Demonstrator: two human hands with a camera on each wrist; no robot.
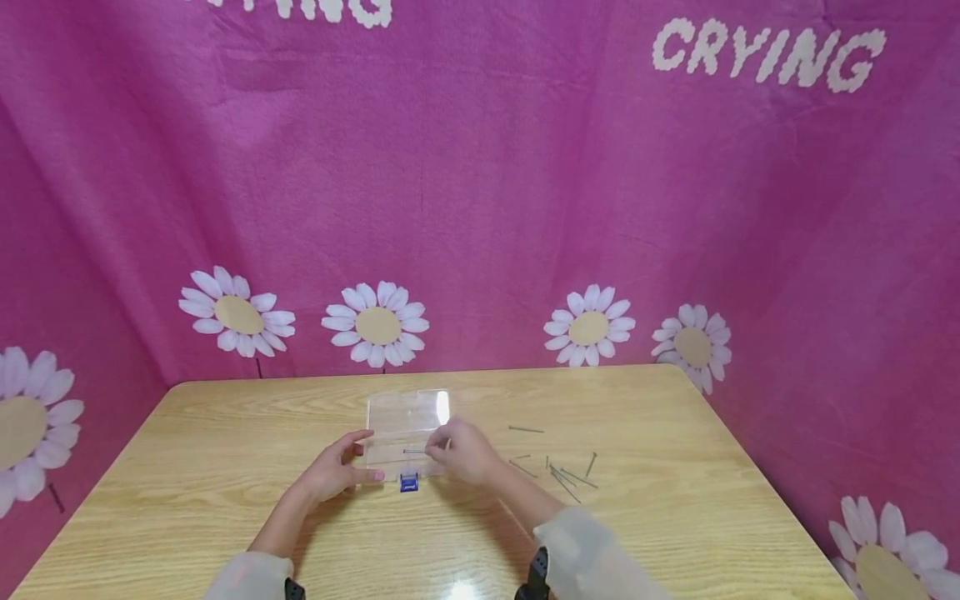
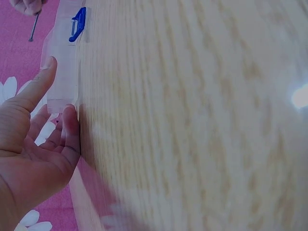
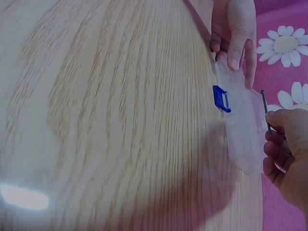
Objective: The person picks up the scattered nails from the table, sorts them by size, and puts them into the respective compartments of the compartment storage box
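A clear plastic box (image 1: 386,468) lies on the table with its transparent lid (image 1: 401,412) raised at the back and a blue latch (image 1: 408,482) at its front. My left hand (image 1: 333,473) holds the box's left end, thumb at the front edge and forefinger near the hinge side. In the left wrist view, the other fingers rest around the box's end. My right hand (image 1: 467,454) pinches a metal nail (image 3: 265,107) between thumb and fingers, over the right half of the box. The nail's flat head points left, away from the fingers.
Several loose nails (image 1: 564,477) of different lengths lie scattered right of the box, and a single nail (image 1: 527,429) lies behind them. Beyond the wooden table (image 1: 225,433) hangs a pink curtain (image 1: 480,208) with daisies and white lettering.
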